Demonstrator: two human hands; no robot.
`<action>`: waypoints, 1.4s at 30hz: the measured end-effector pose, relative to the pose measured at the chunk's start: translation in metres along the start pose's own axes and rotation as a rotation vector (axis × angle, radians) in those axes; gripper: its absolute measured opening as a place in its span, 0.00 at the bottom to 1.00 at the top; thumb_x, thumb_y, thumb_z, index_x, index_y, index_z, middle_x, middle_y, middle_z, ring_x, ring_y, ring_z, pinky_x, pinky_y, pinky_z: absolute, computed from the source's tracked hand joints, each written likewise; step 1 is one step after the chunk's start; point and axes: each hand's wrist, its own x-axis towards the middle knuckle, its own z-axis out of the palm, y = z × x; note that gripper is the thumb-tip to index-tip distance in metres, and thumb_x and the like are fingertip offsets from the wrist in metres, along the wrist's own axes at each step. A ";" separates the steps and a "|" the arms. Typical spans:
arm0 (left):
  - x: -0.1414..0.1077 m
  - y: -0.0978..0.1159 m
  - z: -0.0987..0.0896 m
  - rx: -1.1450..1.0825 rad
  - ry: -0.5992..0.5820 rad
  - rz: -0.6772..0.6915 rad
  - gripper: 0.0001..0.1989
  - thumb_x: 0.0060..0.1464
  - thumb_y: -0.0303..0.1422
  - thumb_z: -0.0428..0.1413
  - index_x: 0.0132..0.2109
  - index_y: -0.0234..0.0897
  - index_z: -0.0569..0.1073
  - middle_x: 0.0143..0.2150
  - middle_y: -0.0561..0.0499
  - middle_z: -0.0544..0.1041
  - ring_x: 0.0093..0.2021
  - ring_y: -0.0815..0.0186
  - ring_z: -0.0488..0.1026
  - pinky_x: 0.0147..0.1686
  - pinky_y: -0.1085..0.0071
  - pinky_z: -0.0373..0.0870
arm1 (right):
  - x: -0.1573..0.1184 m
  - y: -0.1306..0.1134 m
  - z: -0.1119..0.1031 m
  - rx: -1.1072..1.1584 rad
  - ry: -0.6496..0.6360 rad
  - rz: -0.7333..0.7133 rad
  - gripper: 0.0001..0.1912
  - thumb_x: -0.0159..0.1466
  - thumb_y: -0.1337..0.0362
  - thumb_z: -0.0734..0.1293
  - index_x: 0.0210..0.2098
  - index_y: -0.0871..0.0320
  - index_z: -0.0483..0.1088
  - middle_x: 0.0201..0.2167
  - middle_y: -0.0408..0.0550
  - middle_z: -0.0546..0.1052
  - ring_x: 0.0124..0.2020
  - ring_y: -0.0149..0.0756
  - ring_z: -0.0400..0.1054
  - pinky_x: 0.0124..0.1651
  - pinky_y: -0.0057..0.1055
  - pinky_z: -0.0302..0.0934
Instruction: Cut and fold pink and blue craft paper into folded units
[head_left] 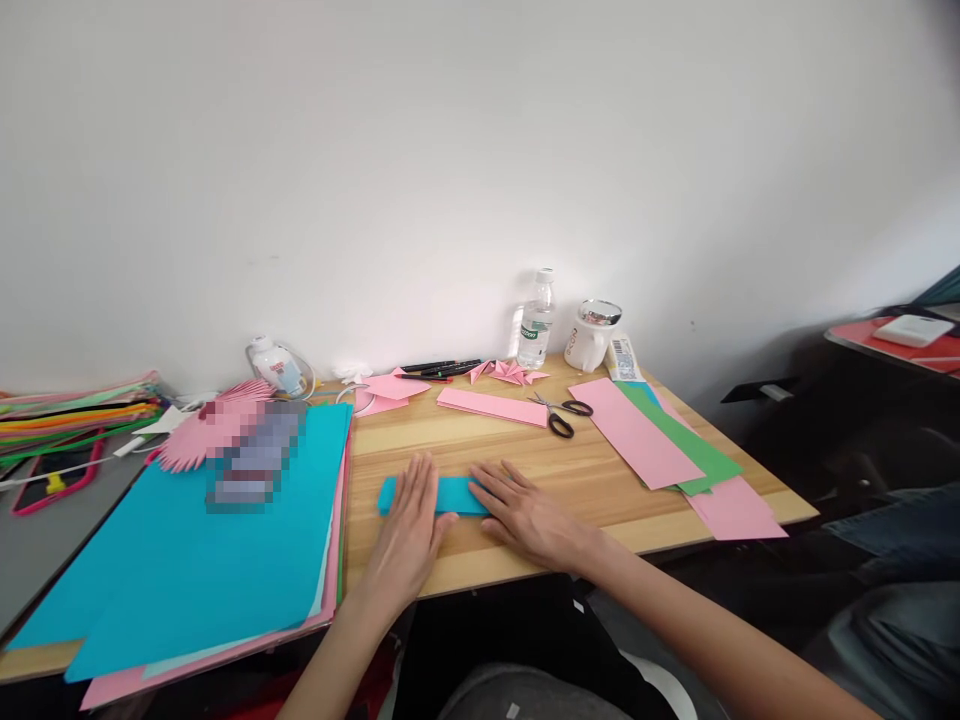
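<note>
A folded strip of blue paper [454, 495] lies flat on the wooden table [457, 445] in front of me. My left hand [412, 520] rests flat across the strip near its left end, with the fingers stretched out and the thumb a little apart. Over the right end lies my right hand [525, 515], palm down, fingers extended and covering that end. Beyond my hands is a folded pink paper strip [491, 407], with black-handled scissors [561, 415] lying beside its right end.
At the left is a stack of coloured sheets, blue sheet [247, 570] on top, bearing a pleated pink fan [214, 425]. Along the wall stand a water bottle [535, 325] and a white mug [590, 338]. Pink and green papers [694, 445] overlap at the right edge. Several pens [442, 368] lie behind.
</note>
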 end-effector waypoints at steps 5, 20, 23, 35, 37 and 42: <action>-0.001 -0.007 0.010 0.085 -0.280 0.118 0.33 0.59 0.45 0.41 0.65 0.33 0.44 0.66 0.38 0.48 0.66 0.52 0.38 0.60 0.48 0.45 | 0.010 -0.019 -0.001 0.050 -0.074 0.005 0.29 0.67 0.53 0.51 0.64 0.60 0.45 0.64 0.59 0.50 0.65 0.49 0.36 0.62 0.55 0.39; 0.000 0.001 0.012 0.097 -0.168 -0.081 0.21 0.61 0.39 0.40 0.60 0.45 0.61 0.64 0.49 0.58 0.65 0.49 0.45 0.57 0.40 0.44 | -0.032 -0.013 -0.008 -0.047 0.060 0.222 0.18 0.67 0.60 0.54 0.53 0.58 0.64 0.58 0.57 0.62 0.59 0.45 0.54 0.57 0.46 0.51; 0.000 0.001 0.010 0.035 -0.119 -0.083 0.20 0.60 0.38 0.43 0.58 0.43 0.63 0.62 0.47 0.62 0.64 0.52 0.49 0.59 0.44 0.45 | -0.009 -0.011 -0.013 -0.047 0.079 0.395 0.10 0.64 0.64 0.60 0.42 0.60 0.70 0.45 0.56 0.72 0.45 0.45 0.65 0.46 0.43 0.61; 0.034 -0.005 0.046 -0.465 -0.095 -0.141 0.30 0.55 0.22 0.41 0.64 0.41 0.50 0.68 0.49 0.45 0.66 0.63 0.43 0.61 0.58 0.49 | 0.029 -0.020 0.023 0.009 0.083 0.100 0.26 0.66 0.61 0.55 0.60 0.70 0.54 0.62 0.63 0.55 0.65 0.49 0.40 0.63 0.53 0.42; 0.053 -0.005 0.048 -0.554 -0.119 -0.154 0.29 0.54 0.23 0.42 0.63 0.43 0.55 0.67 0.51 0.48 0.65 0.63 0.45 0.61 0.59 0.49 | 0.035 -0.017 0.026 -0.019 0.097 0.200 0.25 0.66 0.62 0.55 0.58 0.72 0.56 0.61 0.65 0.55 0.64 0.52 0.41 0.62 0.55 0.42; 0.081 0.003 0.042 -0.690 -0.135 -0.263 0.24 0.61 0.32 0.38 0.64 0.38 0.52 0.64 0.46 0.58 0.62 0.64 0.55 0.59 0.61 0.56 | 0.035 -0.010 0.029 0.010 0.145 0.151 0.24 0.66 0.65 0.55 0.58 0.72 0.57 0.59 0.66 0.58 0.64 0.50 0.43 0.62 0.49 0.46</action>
